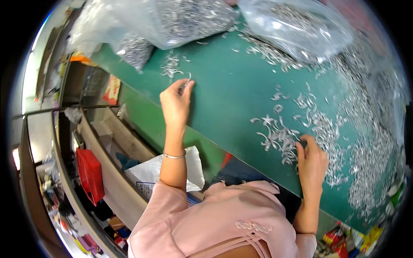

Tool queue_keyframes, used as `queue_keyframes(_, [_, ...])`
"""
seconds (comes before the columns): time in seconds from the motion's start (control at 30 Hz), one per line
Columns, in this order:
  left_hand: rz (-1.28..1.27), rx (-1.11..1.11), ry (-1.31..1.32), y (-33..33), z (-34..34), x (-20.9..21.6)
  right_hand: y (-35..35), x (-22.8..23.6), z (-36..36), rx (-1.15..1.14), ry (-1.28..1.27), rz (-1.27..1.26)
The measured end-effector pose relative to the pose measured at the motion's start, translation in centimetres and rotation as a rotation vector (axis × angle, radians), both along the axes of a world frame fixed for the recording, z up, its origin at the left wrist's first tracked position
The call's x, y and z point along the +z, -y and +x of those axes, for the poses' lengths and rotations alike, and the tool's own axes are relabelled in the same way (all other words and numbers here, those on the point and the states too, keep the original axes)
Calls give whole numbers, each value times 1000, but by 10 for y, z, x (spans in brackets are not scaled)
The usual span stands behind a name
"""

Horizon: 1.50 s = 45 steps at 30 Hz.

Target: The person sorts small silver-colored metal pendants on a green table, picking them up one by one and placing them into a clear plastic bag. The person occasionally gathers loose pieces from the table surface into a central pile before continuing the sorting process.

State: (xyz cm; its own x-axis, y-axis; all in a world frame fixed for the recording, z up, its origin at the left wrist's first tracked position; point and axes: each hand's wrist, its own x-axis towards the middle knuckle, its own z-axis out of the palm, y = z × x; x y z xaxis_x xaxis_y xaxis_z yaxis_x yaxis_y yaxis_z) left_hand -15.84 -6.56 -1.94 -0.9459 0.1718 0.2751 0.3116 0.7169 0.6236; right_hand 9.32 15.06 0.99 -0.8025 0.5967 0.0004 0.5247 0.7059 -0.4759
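My left hand (174, 105) is raised over the left part of the green table (223, 94). Its thumb and fingertips pinch a small curved silver metal piece (189, 78). Just beyond it lies a small group of similar silver pieces (172, 64). At the right, my right hand (313, 163) rests by the near edge of a loose heap of curved metal pieces (279, 135). Its fingers are curled in toward the thumb beside these pieces. Whatever is between those fingertips is hidden.
Clear plastic bags (193, 21) of metal pieces stand along the far side, with another bag (301, 30) farther right. A larger heap (365, 163) covers the right end. Left of the table are shelves, a red container (89, 176) and a white sack (148, 172).
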Motion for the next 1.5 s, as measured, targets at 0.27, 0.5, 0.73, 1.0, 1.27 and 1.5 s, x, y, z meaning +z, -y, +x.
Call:
queue_keyframes(0.27, [45,73,-7,8,-11,21,0,7,-2,-39,-157,-308])
queue_keyframes(0.5, [346,-788,850,-37,109,41,27,25,-18,321,-228,-432])
queue_keyframes(0.73, [335,-613,760,-42,106,34,25,9,-13,289,-318,-294])
queue_keyframes(1.0, [416,265,31,2,22,6,-24,13,-1,-60,-22,14])
queue_keyframes(1.27, [402,-433,472,-54,120,28,-26,5,-18,45,12,76])
queue_keyframes(1.5, [308,-613,528,-55,132,21,-33,22,-5,201,138,-224])
